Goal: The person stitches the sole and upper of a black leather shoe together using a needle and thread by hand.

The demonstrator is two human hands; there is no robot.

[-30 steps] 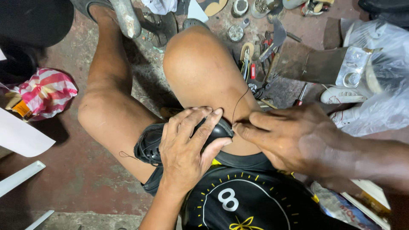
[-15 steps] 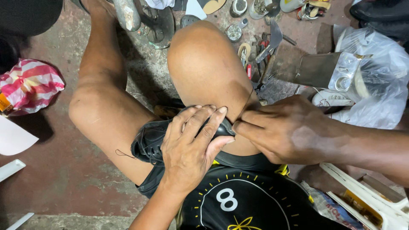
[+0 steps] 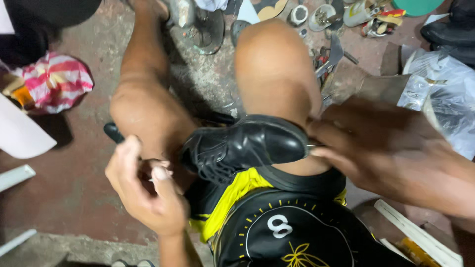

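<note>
The right hand is showing as a motion blur, its fingertips meeting the toe of a black lace-up shoe, where something thin and metallic is too small to identify. The shoe's heel is sitting hidden behind the left hand and thigh. A dark handle is poking out from behind the left knee. Tins and tools are being cropped by the top edge.
</note>
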